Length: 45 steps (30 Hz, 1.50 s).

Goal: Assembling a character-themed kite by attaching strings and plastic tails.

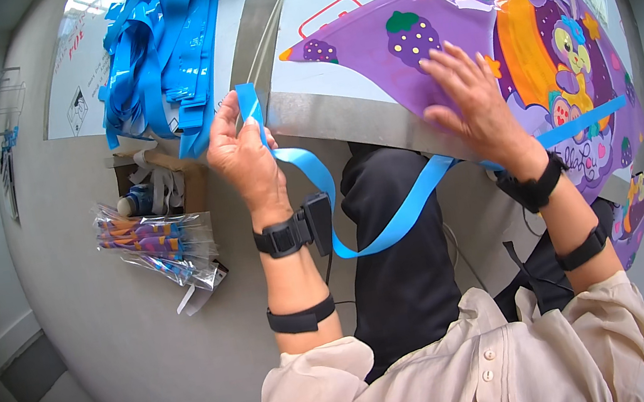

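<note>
My left hand (245, 154) pinches one end of a blue plastic strip (409, 211) between thumb and fingers, the tip standing up past them. From there the strip sags in a loop over my dark trouser leg, passes under my right wrist, and its far end lies across a purple printed sheet (361, 43). That sheet is roughly triangular and glossy, with berries, stars and a cartoon animal on it. My right hand (472, 93) is open with its fingers spread, over the sheet's near edge; whether the palm presses on it I cannot tell. It grips nothing.
A heap of blue strips (156, 59) lies on the white printed surface at the far left. Below it on the floor are an open cardboard box (188, 180) and clear-bagged, colourful folded items (155, 240). A metal table edge (326, 120) runs before me. Thin white rods (273, 28) lie beyond.
</note>
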Tool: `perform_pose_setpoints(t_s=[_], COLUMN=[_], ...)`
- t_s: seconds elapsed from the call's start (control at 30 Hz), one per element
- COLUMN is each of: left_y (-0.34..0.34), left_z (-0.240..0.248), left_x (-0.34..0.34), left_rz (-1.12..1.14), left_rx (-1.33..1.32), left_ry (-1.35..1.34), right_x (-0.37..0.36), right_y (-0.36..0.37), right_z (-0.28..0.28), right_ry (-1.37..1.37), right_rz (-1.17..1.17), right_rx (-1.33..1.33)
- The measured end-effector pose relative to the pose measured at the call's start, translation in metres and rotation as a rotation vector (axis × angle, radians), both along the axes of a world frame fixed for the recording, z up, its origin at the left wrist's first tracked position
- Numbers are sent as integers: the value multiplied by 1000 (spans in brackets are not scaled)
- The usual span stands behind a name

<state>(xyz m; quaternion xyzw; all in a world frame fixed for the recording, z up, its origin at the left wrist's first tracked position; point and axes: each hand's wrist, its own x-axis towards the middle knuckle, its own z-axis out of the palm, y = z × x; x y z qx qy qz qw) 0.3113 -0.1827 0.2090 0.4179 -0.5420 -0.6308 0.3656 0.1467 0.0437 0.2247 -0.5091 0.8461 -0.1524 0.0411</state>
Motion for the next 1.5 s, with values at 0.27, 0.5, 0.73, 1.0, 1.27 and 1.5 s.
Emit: perform_pose_setpoints(t_s=[0.27,0.5,0.73,1.0,1.27,1.5], left_y=[34,23,29,35,31,30], left_z=[12,12,3,-4,-11,-13], left_x=[9,2,-23,-48,-48,-51], left_rz=[-180,-193,-144,-200,-201,-220], left_rx=[183,109,40,5,-62,-158], left_ry=[122,-13,-108,-110,-182,-261], right_x=[-61,-43,-23,5,16,23], right_y=[-100,-89,-85,-74,-82,-84], right_z=[-38,-37,-30,-30,-18,-17], right_ry=[-7,6,-50,-243,-81,-20], right_rz=[128,219,216,118,157,151], right_rx=[-145,-41,-91,-228,-64,10])
